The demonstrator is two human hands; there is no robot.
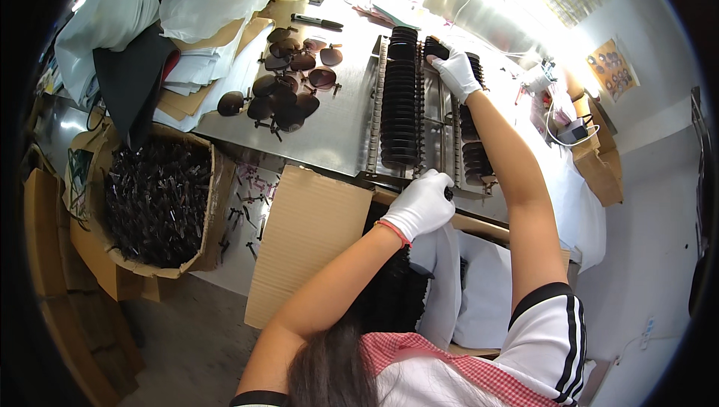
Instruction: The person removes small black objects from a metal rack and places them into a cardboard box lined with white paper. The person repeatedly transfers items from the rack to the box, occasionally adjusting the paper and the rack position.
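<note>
My left hand (424, 202), in a white glove with bare fingertips, is closed around a small black object (448, 193) at the front edge of the metal rack (373, 115); most of that object is hidden. Farther back, my right hand (454, 70), gloved the same way, grips a few dark lenses (435, 47) at the far end of the rack's middle row. A long row of dark lenses (400, 109) stands on edge in the left part of the rack. Another row (476, 162) stands on the right, partly behind my right forearm.
Loose brown-tinted lenses (283, 101) lie left of the rack, near a black marker (317, 21). A carton of dark plastic pieces (160, 199) stands lower left. Paper stacks (196, 70) cover the table's left side. An open carton with white paper (483, 283) is below the table edge.
</note>
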